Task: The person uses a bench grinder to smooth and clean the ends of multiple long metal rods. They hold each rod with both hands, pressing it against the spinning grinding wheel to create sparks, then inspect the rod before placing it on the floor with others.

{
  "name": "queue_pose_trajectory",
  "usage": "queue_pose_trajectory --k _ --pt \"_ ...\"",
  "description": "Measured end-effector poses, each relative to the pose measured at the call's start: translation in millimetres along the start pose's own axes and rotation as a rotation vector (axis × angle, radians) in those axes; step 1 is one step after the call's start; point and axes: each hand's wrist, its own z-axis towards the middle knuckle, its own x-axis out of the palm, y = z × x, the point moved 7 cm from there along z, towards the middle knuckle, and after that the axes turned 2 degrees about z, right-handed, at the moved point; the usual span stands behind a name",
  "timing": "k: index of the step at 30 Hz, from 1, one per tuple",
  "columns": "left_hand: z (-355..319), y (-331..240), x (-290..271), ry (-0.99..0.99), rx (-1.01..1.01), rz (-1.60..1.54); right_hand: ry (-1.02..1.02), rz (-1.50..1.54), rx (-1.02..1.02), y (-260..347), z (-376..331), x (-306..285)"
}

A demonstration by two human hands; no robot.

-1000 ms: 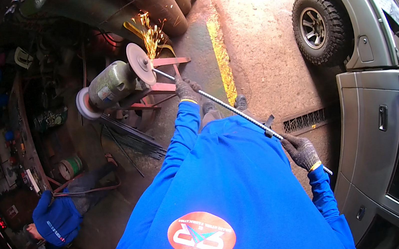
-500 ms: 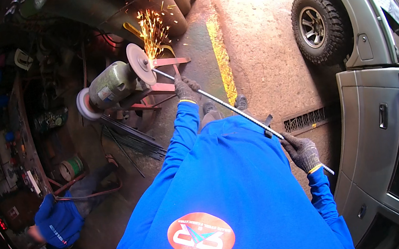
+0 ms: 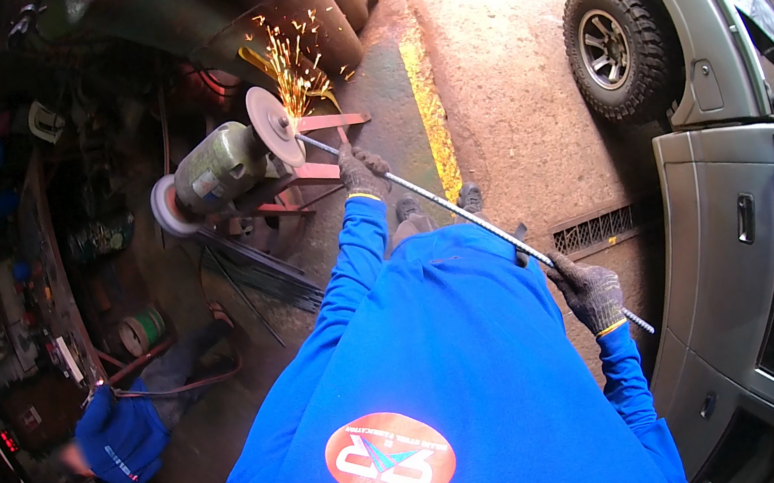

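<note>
**Rod tip on the wheel, sparks up**

Now the long steel rod [image 3: 461, 212] runs diag. from the bench grinder's wheel [image 3: 274, 127] back past the person's right hip. Left hand [image 3: 360, 169], gloved, is clenched around the rod near its front end, just short of the wheel. Right hand [image 3: 589, 291], also gloved, is closed on the rod close to its rear end, w/ a short bit poking out behind the fist.

What changed: a sec ago the spark spray [image 3: 290, 64] was low and thin; half a sec ago it fanned taller; now it shoots up and back off the wheel's top edge. Both hands sit about where they were, so the tip looks pressed a bit harder or at a new angle; grinding reads as underway, not finished.

Grinder motor [image 3: 219, 166] sits on a red stand [image 3: 323, 167]. Another person in a blue cap [image 3: 120, 438] crouches lower left. Grey vehicle [image 3: 743, 195] stands to the right.
</note>
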Motion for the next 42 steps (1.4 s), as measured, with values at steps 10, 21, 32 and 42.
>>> queue_pose_trajectory --k 10,21,32,42 --pt "-1.1 2.9 -1.1 0.009 -0.021 -0.021 -0.056 -0.158 -0.046 1.0 -1.2 -4.6" --pt "5.3 3.9 1.0 0.029 -0.044 -0.049 -0.171 -0.255 -0.131 17.2 3.5 -28.8" --pt "0.9 -0.3 9.6 0.063 -0.038 -0.035 -0.485 -0.295 -0.259 23.5 -2.3 -44.3" --pt "7.1 22.1 -3.5 0.099 -0.003 -0.058 0.034 0.071 0.129 -27.5 14.0 -15.6"
